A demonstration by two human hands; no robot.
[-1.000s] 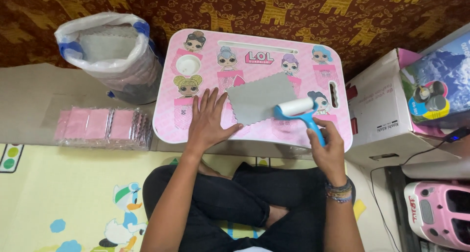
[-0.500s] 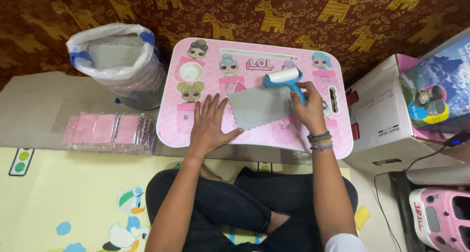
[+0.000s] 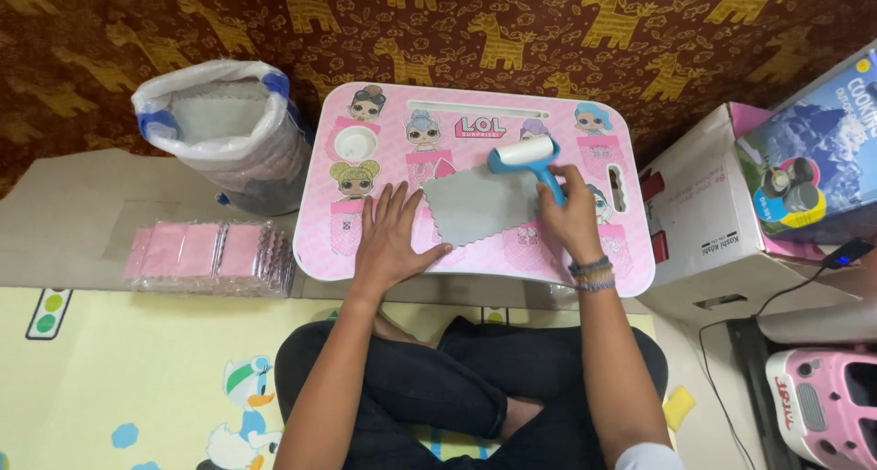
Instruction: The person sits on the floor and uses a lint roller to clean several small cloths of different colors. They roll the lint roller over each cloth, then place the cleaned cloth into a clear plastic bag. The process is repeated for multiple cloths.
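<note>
While the grey cloth (image 3: 480, 203) is pinned on the pink bench (image 3: 630, 260) by the flat, spread left hand (image 3: 393, 237), the roller (image 3: 525, 155) is clamped in the right hand (image 3: 571, 219) fingers at the cloth's far edge, a bag of cloths (image 3: 224, 127) left of the bench.

Counter (image 3: 639, 260) at centre, cloth (image 3: 475, 205) lying flat upon it. Roller (image 3: 525, 155) at the cloth's 1 o'clock edge, held by right hand (image 3: 571, 219). Left hand (image 3: 393, 237) flat at the cloth's 9 o'clock. Bag (image 3: 228, 132) off the counter at 10 o'clock, packets (image 3: 210, 255) at 9, boxes (image 3: 722, 223) at 3.
</note>
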